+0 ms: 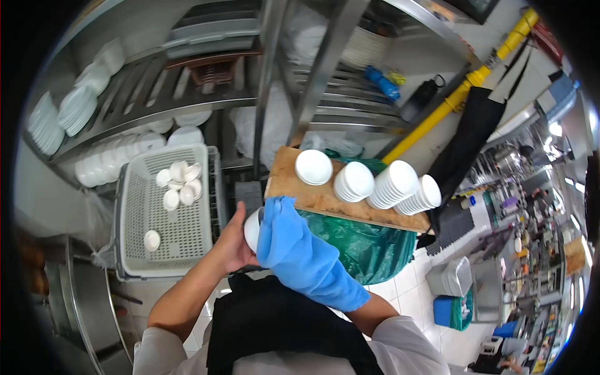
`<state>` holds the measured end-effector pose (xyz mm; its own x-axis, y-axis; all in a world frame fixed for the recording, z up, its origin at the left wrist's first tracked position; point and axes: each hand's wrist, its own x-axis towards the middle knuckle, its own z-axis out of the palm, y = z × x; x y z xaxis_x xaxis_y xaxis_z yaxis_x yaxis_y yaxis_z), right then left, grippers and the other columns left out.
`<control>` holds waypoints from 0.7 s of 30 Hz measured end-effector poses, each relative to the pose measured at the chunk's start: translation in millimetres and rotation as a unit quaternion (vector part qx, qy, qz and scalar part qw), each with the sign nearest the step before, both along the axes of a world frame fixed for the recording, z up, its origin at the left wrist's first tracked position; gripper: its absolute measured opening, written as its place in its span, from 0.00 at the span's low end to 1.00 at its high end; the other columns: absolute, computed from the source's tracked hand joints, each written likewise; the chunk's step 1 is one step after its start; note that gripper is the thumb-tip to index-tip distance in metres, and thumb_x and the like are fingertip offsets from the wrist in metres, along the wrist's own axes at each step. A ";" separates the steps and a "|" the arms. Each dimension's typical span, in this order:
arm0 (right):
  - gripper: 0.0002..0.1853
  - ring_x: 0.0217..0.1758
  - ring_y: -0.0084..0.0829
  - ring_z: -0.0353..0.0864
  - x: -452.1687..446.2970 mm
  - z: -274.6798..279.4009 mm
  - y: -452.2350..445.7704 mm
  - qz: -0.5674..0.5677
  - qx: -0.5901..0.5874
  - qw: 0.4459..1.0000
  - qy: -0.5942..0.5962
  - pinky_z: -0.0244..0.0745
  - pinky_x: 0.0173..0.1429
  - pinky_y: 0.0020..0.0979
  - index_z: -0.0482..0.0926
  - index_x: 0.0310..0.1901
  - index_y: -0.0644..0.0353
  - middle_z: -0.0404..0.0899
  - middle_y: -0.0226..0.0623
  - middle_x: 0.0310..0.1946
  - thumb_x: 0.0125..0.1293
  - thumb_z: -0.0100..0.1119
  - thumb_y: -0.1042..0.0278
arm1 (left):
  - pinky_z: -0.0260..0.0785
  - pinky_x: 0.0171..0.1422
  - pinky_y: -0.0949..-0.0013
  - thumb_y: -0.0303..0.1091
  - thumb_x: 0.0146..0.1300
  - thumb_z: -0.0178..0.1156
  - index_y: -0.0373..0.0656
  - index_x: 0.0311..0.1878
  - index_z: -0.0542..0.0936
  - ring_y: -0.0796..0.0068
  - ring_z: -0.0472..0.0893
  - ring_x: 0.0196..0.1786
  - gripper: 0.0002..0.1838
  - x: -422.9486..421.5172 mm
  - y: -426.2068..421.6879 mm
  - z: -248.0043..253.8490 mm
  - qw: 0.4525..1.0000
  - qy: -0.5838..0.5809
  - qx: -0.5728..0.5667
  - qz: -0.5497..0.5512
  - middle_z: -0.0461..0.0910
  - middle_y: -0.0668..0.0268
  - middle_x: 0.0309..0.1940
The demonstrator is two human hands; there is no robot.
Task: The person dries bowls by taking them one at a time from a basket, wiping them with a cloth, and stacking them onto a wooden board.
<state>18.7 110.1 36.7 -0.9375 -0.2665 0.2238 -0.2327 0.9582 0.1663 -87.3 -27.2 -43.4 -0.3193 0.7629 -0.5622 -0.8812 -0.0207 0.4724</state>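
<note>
My left hand (234, 245) is closed round the side of a white bowl (251, 231), thumb pointing up. A blue cloth (294, 247) covers my right hand and most of that forearm, so its fingers are hidden. The cloth's upper end presses against the bowl's right side, hiding part of it. Just beyond the cloth, stacks of white bowls (392, 182) stand in a row on a wooden board (294, 199). Left of my left hand is a grey plastic basket (134, 219) with several small white dishes (180, 178) lying loose inside.
A green plastic bag (356, 244) lines a container under the board. Metal shelves (156, 87) with stacked white dishes (78, 109) rise behind the basket. A yellow pipe (450, 103) and a hanging black apron (465, 137) are at the right, with a blue bin (445, 311) lower down.
</note>
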 end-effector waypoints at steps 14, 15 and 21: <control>0.10 0.44 0.38 0.79 2.3 -5.7 145.3 -0.248 0.097 0.954 0.135 0.77 0.44 0.32 0.76 0.43 0.63 0.76 0.43 0.45 0.60 0.57 0.73 | 0.78 0.52 0.60 0.49 0.74 0.51 0.38 0.65 0.70 0.61 0.79 0.57 0.27 29.9 -22.5 -35.8 0.980 0.178 -0.060 -0.071 0.74 0.55 0.60; 0.09 0.45 0.37 0.78 -1.5 -15.6 150.1 -0.234 0.080 0.958 0.144 0.77 0.45 0.32 0.76 0.43 0.63 0.76 0.43 0.45 0.61 0.56 0.73 | 0.78 0.53 0.61 0.49 0.74 0.52 0.38 0.64 0.71 0.62 0.80 0.57 0.26 31.1 -21.8 -34.3 0.979 0.183 -0.067 -0.063 0.74 0.55 0.60; 0.08 0.48 0.33 0.77 -18.0 -11.1 115.5 -0.145 -0.097 0.965 0.197 0.74 0.52 0.32 0.76 0.44 0.63 0.77 0.42 0.49 0.68 0.51 0.71 | 0.77 0.52 0.63 0.50 0.72 0.55 0.41 0.63 0.74 0.65 0.79 0.57 0.25 35.9 -28.5 -53.7 0.978 0.184 -0.082 -0.049 0.75 0.58 0.59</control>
